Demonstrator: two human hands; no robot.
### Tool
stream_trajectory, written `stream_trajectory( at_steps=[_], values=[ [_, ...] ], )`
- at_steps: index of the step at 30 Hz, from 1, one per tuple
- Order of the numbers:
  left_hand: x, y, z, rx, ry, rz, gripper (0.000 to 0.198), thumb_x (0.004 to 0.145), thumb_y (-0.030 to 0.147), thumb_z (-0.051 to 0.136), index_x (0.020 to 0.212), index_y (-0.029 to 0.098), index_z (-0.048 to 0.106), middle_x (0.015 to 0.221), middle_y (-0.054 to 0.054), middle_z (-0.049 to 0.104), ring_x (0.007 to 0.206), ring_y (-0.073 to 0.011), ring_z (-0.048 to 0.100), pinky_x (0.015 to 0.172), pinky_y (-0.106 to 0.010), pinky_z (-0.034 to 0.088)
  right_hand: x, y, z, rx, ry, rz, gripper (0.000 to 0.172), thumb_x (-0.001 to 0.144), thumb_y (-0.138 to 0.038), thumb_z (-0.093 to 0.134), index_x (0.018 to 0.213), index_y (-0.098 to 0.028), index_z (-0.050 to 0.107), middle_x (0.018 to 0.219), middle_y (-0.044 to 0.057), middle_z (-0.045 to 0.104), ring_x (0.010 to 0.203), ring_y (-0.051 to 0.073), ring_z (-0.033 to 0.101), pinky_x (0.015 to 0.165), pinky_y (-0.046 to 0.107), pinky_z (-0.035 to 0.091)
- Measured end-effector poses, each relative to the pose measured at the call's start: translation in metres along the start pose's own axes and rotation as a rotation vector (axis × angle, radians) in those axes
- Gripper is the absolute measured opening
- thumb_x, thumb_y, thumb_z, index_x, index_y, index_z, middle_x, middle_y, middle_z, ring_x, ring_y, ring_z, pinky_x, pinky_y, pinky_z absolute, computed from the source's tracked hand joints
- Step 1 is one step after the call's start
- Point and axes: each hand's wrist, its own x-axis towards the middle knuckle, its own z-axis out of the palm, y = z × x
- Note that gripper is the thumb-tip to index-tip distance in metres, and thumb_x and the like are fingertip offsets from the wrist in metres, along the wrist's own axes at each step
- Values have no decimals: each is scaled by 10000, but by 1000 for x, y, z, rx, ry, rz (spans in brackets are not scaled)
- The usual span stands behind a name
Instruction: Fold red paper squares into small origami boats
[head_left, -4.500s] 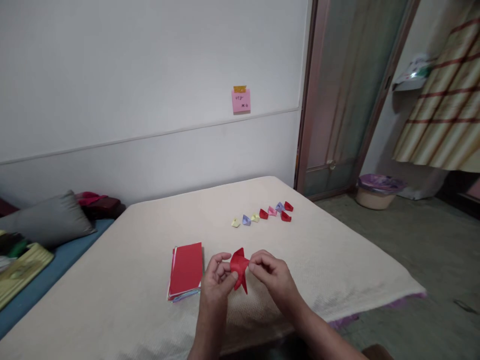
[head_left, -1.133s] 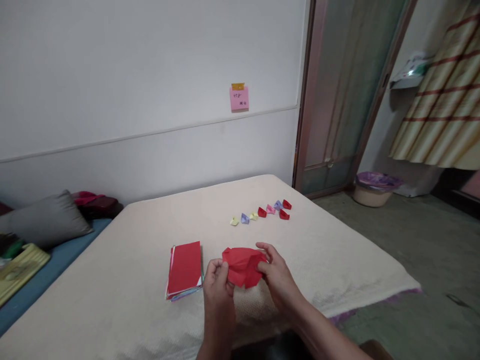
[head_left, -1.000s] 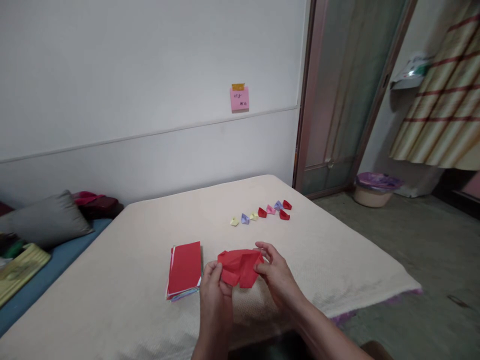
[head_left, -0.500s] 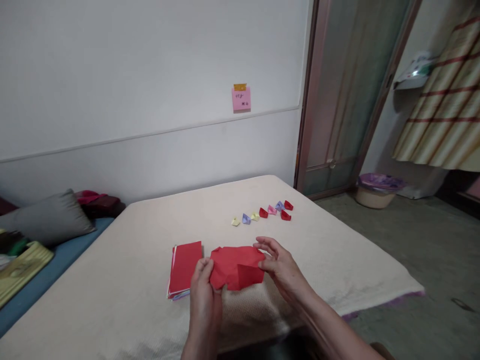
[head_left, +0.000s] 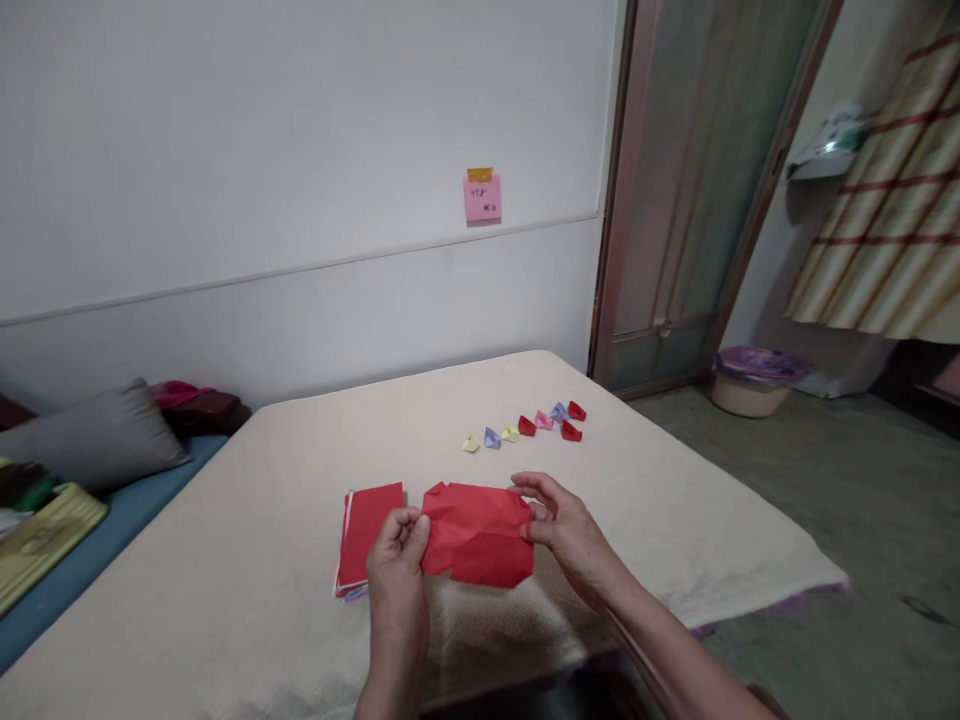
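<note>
"So, where does the red paper (head_left: 478, 535) lie from the fingers?"

"Directly between the two sets, above the pale cloth (head_left: 262, 560). Its long axis runs sideways, from the left hand (head_left: 397, 560) across to the right hand (head_left: 574, 535)."

"Which hand is nearer, then?"

"Neither, since both touch it. The left fingers pinch one short end, thumb on top. On the other short end the right thumb presses from the front, with fingers behind and the upper ones standing off its edge. How firm that right grip is, I can't tell. I'd judge the span between those two ends is what matters most."

"And what differs from the earliest view?"

"Quite a lot. There it is a compact folded shape with pointed flaps; now it spreads into a wide, creased oblong with small folds at the corners, and the hands are farther apart. The left one now covers part of the paper stack (head_left: 369, 530)."

"Anything unchanged?"

"Yes, the folded paper pieces (head_left: 527, 426) sit in the same row beyond the hands."
</note>
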Motion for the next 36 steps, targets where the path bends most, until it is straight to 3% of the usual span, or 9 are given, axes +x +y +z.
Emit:
stream_trajectory(
  at_steps=[7, 13, 18, 22, 24, 26, 30, 33, 36],
  values=[
    [0, 13, 0, 23, -117, -93, 202, 602, 309, 738, 693, 162, 634, 664, 28, 588, 609, -99, 508, 580, -185, 379, -8, -13, 0, -67, -299, 152, 347, 562, -85, 617, 895, -182, 615, 686, -25, 616, 576, 113, 513, 517, 203, 338],
    [-2, 7, 3, 116, -272, -156, 176, 601, 256, 741, 688, 141, 640, 606, 23, 581, 555, -90, 503, 517, -175, 355, -15, -11, 5, -64, -359, 238, 141, 610, -151, 666, 747, -140, 636, 614, -8, 631, 500, 98, 496, 478, 197, 302],
    [-6, 5, 8, -40, -297, -233, 355, 570, 200, 764, 891, 157, 620, 876, -61, 661, 771, -158, 609, 680, -240, 453, -13, -6, 6, 23, -270, 169, 101, 632, -166, 666, 725, -146, 631, 623, -10, 645, 493, 99, 506, 489, 203, 329],
    [-8, 6, 12, -157, -116, -264, 341, 569, 160, 765, 875, 172, 615, 816, -29, 641, 745, -120, 614, 687, -210, 464, -9, -4, 4, 122, -177, 111, 168, 657, -161, 625, 822, -169, 654, 750, 15, 677, 609, 134, 567, 577, 237, 393],
    [-13, 4, 17, -255, -33, -314, 317, 624, 218, 747, 910, 205, 609, 857, -29, 640, 798, -133, 622, 723, -231, 479, -7, -1, 4, 112, -95, 103, 182, 659, -141, 574, 814, -172, 664, 739, 13, 669, 596, 134, 560, 569, 240, 391],
    [-21, 0, 27, -362, -82, -467, 331, 718, 385, 661, 1010, 248, 588, 961, -57, 646, 884, -192, 625, 725, -303, 504, -6, 4, 5, 16, -36, 84, 164, 656, -123, 506, 709, -165, 655, 621, -3, 619, 515, 122, 512, 510, 234, 358],
    [-39, -4, 48, -395, -175, -611, 474, 749, 510, 573, 1070, 161, 582, 909, -114, 663, 835, -253, 647, 687, -371, 525, -10, 19, 13, -448, -116, -285, 229, 693, -90, 411, 563, -171, 582, 625, 11, 553, 585, 140, 501, 566, 259, 383],
    [-44, -4, 51, -383, -79, -554, 381, 765, 377, 606, 1093, 184, 578, 1001, -71, 655, 907, -196, 637, 771, -283, 505, -21, 33, 27, -753, -257, -555, 239, 784, -95, 381, 691, -177, 585, 763, 46, 575, 672, 156, 511, 641, 281, 422],
    [-43, -7, 42, -331, 23, -464, 361, 750, 231, 615, 1105, 181, 575, 1083, -86, 642, 1008, -186, 602, 862, -253, 460, -38, 42, 45, -815, -189, -734, 219, 807, -107, 369, 832, -170, 577, 844, 85, 595, 789, 198, 528, 747, 343, 440]
  ],
)
